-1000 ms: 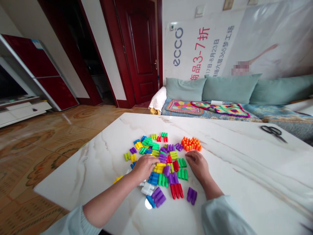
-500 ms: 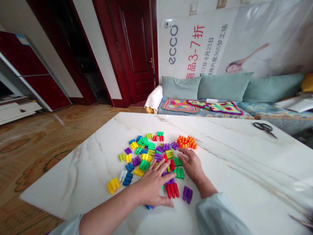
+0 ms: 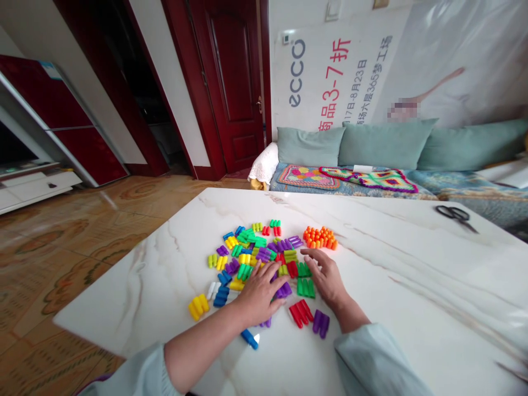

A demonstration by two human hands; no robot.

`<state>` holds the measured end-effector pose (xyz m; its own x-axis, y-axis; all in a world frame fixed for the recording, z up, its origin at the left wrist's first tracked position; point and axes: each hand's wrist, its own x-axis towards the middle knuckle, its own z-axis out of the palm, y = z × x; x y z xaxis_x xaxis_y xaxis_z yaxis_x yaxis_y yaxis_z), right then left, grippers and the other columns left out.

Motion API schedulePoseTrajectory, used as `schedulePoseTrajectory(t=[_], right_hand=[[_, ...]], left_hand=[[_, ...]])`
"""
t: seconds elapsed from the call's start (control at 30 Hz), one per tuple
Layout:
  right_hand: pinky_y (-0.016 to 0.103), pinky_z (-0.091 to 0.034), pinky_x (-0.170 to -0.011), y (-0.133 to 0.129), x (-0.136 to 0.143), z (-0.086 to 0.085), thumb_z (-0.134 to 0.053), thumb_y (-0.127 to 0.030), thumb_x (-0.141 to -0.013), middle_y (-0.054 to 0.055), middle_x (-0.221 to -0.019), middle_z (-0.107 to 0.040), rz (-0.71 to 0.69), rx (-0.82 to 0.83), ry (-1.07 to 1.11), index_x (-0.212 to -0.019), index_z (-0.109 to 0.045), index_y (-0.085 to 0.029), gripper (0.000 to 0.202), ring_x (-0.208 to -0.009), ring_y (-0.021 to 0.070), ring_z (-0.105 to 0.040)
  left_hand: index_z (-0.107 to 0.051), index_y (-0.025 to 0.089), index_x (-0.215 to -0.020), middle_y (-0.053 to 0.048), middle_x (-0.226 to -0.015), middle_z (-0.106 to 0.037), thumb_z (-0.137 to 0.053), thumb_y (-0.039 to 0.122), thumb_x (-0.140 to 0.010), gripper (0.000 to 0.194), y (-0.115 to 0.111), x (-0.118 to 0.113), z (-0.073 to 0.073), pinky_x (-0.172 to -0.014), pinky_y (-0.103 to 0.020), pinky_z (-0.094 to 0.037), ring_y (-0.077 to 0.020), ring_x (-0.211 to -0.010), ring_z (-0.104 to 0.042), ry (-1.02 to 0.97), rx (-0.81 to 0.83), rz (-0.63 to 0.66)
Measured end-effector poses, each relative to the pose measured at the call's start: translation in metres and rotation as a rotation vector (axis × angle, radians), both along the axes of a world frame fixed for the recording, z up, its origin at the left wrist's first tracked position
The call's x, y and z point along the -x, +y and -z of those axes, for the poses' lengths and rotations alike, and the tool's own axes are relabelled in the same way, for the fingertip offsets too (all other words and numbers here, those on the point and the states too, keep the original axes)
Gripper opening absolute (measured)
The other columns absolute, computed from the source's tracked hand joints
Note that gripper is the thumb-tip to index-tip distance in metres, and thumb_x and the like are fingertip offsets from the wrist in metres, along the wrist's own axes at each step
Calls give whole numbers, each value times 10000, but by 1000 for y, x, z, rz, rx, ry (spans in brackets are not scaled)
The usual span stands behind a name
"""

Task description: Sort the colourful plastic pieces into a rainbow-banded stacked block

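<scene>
My left hand (image 3: pixel 262 291) lies palm down over the near side of a spread of coloured plastic pieces, its fingers apart; what is under the palm is hidden. A purple piece (image 3: pixel 283 290) shows beside its fingers. On the right edge of the spread, my right hand (image 3: pixel 328 275) has its fingers loosely bent and apart, next to a green ridged piece (image 3: pixel 306 287). Between the hands and closer to me lie a red ridged piece (image 3: pixel 301 313) and a purple one (image 3: pixel 320 323). A blue piece (image 3: pixel 249 339) sits below my left wrist.
A cluster of small orange pieces (image 3: pixel 320 237) stands beyond my right hand. Black-handled scissors (image 3: pixel 456 214) lie at the far right of the white marbled table (image 3: pixel 391 330). A yellow piece (image 3: pixel 198 307) marks the left of the spread. A sofa (image 3: pixel 383 146) stands behind the table.
My left hand has drawn back off the red piece, which now lies tilted, nearer the purple one. More of the blue piece below my left wrist shows. My right hand has barely moved.
</scene>
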<state>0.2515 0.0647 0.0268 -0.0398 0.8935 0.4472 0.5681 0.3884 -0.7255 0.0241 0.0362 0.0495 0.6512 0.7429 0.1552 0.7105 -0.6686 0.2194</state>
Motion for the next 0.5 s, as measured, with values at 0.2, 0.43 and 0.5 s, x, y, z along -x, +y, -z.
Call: schedulePoseTrajectory(t=[0.2,0.43,0.5], right_hand=[[276,-420,-620,0,-1,4,-485,-482,-903,13,-810,-675,127,82,-67,-865,-695,-219,338,-644,146,-564],[276,-420,-624,3,-1,6,-524,-433,-880,15,-806,-663,110,104,-55,-860,-700,-222,275,-646,146,-548],[275,-419,-618,3,-1,6,-530,-434,-878,15,-801,-660,109,100,-41,-854,-701,-221,275,-642,144,-543]], left_hand=[[-554,226,-1245,-81,-1266,-532,-538,111,-867,395,6,0,4,-1084,-449,-356,-242,-1196,-462,-113,-29,45],[-640,227,-1109,-46,-1057,-609,-548,98,-874,283,9,2,2,-950,-355,-463,-201,-1032,-534,-236,48,91],[-656,231,-1093,-50,-1057,-623,-563,98,-865,280,9,0,-1,-956,-366,-458,-209,-1045,-543,-347,92,74]])
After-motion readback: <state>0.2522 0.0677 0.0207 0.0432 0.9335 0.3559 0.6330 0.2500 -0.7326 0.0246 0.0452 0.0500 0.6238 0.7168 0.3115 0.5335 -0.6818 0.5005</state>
